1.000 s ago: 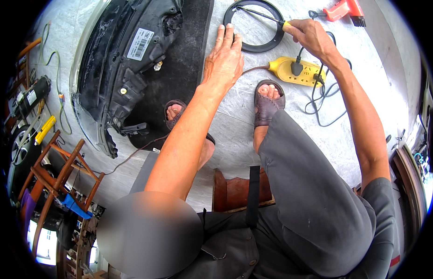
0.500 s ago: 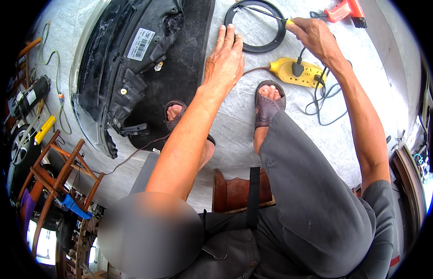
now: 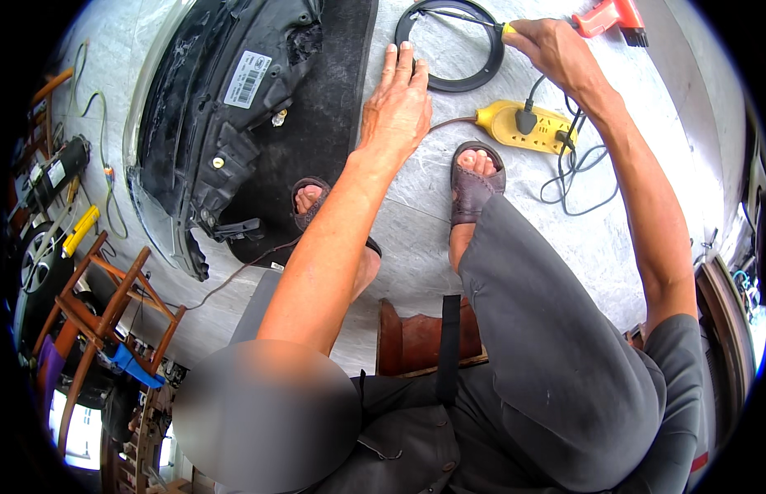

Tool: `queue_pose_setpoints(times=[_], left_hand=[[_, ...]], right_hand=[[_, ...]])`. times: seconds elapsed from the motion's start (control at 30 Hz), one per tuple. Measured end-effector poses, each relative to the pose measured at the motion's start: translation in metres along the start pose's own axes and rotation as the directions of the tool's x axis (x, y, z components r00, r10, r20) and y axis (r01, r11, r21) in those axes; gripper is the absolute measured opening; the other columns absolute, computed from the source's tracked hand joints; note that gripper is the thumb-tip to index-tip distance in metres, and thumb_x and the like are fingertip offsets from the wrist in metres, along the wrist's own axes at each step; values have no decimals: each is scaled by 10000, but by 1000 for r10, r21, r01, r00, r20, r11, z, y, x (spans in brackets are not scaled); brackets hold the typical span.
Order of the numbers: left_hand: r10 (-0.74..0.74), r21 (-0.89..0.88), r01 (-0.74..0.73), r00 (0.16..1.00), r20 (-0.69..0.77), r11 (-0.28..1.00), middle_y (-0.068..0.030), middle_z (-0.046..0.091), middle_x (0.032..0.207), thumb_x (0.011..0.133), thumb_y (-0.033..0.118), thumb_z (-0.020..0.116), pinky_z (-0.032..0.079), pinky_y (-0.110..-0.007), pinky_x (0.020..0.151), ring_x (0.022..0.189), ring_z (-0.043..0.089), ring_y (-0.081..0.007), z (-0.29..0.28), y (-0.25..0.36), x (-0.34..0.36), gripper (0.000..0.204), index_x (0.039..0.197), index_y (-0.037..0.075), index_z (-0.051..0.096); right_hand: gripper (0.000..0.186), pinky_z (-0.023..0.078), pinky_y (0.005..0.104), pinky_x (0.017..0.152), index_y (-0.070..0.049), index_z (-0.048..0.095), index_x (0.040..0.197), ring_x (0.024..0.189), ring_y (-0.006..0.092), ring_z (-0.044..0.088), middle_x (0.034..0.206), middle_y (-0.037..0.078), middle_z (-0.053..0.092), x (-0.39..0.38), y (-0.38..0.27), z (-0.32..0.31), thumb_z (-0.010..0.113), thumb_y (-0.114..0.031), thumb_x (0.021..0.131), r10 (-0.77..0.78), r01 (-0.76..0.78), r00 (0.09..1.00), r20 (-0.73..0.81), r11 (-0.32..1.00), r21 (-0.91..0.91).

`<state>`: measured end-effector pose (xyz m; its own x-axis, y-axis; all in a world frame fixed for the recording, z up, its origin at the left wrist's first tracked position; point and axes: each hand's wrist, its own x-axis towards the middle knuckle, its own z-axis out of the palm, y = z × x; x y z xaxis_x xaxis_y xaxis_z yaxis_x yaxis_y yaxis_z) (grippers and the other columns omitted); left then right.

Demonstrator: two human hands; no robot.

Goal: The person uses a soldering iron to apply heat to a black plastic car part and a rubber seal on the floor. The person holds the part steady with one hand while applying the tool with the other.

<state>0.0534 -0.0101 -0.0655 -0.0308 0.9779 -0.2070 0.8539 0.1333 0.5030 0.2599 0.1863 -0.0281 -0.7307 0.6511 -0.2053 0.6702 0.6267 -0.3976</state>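
A black ring [image 3: 467, 86] lies on the grey floor at the top of the view. My left hand [image 3: 395, 115] is spread flat, its fingertips at the ring's near left edge. A screwdriver [image 3: 469, 21] with a yellow handle and thin dark shaft is gripped in my right hand [image 3: 556, 53]. Its shaft crosses the ring, and the tip meets the ring's upper left part. To the left of my left hand is a car headlight [image 3: 226, 123], its black back with a white label facing up.
The headlight rests on a black mat [image 3: 337, 99]. A yellow power strip [image 3: 514, 128] with black plugs and looping cables lies below my right hand. A red heat gun [image 3: 601, 18] sits at the top right. My sandalled feet flank the floor ahead; a wooden chair [image 3: 95, 305] is at the left.
My right hand has shifted slightly up and to the right with the screwdriver. The ring has moved a touch; my left hand stays almost in place.
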Motion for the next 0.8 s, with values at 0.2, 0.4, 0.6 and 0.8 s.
queue_pose_setpoints(times=[0.2, 0.4, 0.6, 0.8], left_hand=[[8, -1, -8, 1000, -7, 1000, -240, 336, 1601, 940, 153, 620, 418, -444, 1153, 1516, 274, -388, 0, -1, 0, 520, 1426, 1, 516], [16, -1, -16, 1000, -9, 1000, -240, 344, 1597, 941, 158, 621, 411, -441, 1158, 1512, 283, -389, -1, -1, 0, 522, 1429, 2, 518], [9, 2, -9, 1000, -6, 1000, -238, 346, 1597, 944, 162, 619, 413, -438, 1158, 1512, 285, -384, -1, -1, -1, 515, 1424, 0, 523], [-3, -6, 2, 1000, -1, 1000, -251, 345, 1592, 946, 165, 624, 414, -446, 1157, 1509, 286, -393, -1, -1, -1, 518, 1425, -1, 517]], right_hand=[[293, 561, 362, 624, -35, 724, 1107, 694, 255, 702, 852, 160, 717, -2, -13, -7, 620, -295, 1019, 18, -17, 1000, 7, 988, -155], [226, 566, 359, 597, -50, 704, 1058, 678, 259, 695, 825, 125, 699, 0, -35, -17, 612, -254, 1021, -33, 42, 999, 32, 941, -335], [204, 566, 351, 568, -59, 697, 1059, 677, 249, 698, 836, 117, 694, -2, -43, -17, 606, -238, 1022, -65, 60, 998, -2, 928, -367], [202, 567, 334, 564, -62, 696, 1084, 689, 236, 706, 852, 110, 699, -2, -44, -18, 612, -233, 1019, -56, 62, 998, 27, 922, -383]])
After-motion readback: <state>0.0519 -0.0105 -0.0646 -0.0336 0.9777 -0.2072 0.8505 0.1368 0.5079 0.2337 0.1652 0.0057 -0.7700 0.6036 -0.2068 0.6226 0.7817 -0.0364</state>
